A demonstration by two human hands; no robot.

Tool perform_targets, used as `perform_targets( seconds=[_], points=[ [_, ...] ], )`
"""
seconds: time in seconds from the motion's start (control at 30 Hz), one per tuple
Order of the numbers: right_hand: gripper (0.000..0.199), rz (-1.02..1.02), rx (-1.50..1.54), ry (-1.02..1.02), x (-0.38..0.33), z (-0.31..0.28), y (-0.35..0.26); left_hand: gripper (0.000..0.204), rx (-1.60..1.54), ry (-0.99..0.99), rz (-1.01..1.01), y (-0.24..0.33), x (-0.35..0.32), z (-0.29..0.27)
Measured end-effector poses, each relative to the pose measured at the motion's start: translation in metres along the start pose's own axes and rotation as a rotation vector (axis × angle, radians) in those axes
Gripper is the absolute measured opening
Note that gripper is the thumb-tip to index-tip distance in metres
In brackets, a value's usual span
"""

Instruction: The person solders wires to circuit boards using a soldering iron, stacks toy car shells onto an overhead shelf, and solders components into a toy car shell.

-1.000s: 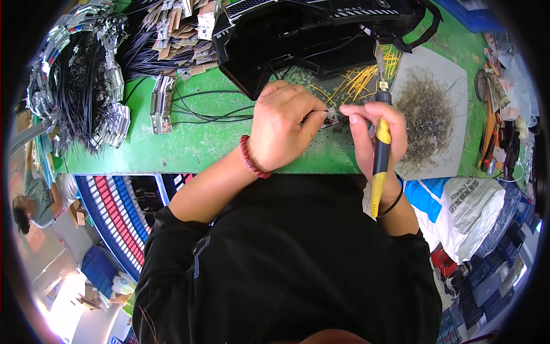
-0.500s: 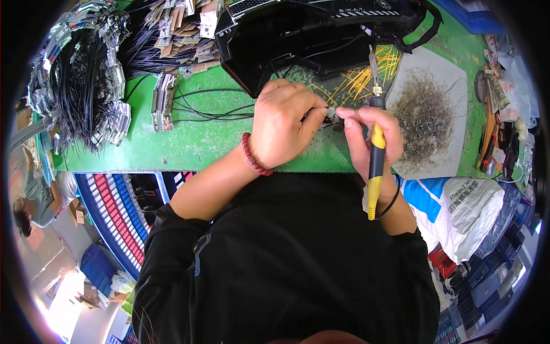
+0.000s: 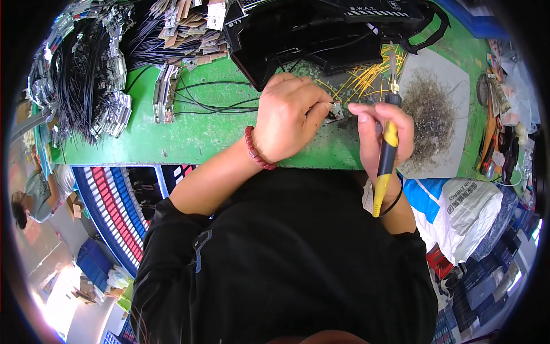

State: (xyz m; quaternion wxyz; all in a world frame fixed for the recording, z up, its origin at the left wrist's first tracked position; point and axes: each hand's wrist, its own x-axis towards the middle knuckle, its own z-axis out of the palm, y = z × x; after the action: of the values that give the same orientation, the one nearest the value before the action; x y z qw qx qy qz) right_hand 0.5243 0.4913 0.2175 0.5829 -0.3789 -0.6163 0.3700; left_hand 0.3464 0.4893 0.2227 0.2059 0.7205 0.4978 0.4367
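Observation:
My left hand (image 3: 291, 117), with a red bead bracelet at the wrist, pinches a small board-like metallic piece (image 3: 336, 112) between thumb and forefinger. Black cables (image 3: 220, 109) run from the left and pass under this hand. A yellow-and-black soldering iron (image 3: 386, 166) is in my right hand (image 3: 387, 129), its metal tip pointing away from me. The right thumb and forefinger extend toward the small piece, with a gap between them and it; whether a thin wire lies between those fingertips is too small to tell.
Thin yellow wires (image 3: 366, 74) lie beyond my hands, beside a large black case (image 3: 303, 37). A grey board (image 3: 458, 120) with dark residue is at right. Bundled black cables with metallic strips (image 3: 117, 74) pile up at far left; a metallic strip stack (image 3: 166, 94) lies nearer.
My right hand and the soldering iron have moved right, away from my left fingertips. More of the small piece now shows. My left hand keeps its pinch.

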Motion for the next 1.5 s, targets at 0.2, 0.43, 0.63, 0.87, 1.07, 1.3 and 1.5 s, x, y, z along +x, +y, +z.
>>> perform_targets(
  seconds=[0.2, 0.43, 0.63, 0.87, 1.07, 1.3, 1.5],
  points=[
    [0.026, -0.077, -0.151, -0.179, 0.003, -0.001, 0.002, 0.007, -0.006, 0.053, 0.017, -0.001, 0.0, 0.001],
    [0.022, 0.097, -0.005, -0.139, 0.0, 0.006, 0.002, 0.01, -0.018, 0.024, 0.052, -0.002, -0.002, 0.001],
    [0.023, -0.056, -0.178, -0.151, 0.006, -0.008, 0.005, 0.011, 0.014, 0.043, 0.068, -0.002, -0.003, 0.002],
    [0.042, -0.317, -0.423, -0.331, 0.017, -0.005, 0.008, 0.009, -0.016, 0.027, 0.075, -0.003, -0.004, 0.001],
    [0.043, -0.287, -0.422, -0.319, 0.018, 0.001, 0.002, 0.006, 0.001, -0.04, 0.119, -0.005, -0.003, -0.001],
    [0.04, 0.06, -0.251, -0.13, 0.002, 0.013, -0.005, 0.011, -0.052, -0.042, 0.1, -0.004, -0.002, -0.004],
    [0.038, -0.344, -0.554, -0.164, 0.005, 0.001, -0.007, 0.013, -0.046, 0.037, 0.102, -0.002, -0.006, -0.002]
  ],
)
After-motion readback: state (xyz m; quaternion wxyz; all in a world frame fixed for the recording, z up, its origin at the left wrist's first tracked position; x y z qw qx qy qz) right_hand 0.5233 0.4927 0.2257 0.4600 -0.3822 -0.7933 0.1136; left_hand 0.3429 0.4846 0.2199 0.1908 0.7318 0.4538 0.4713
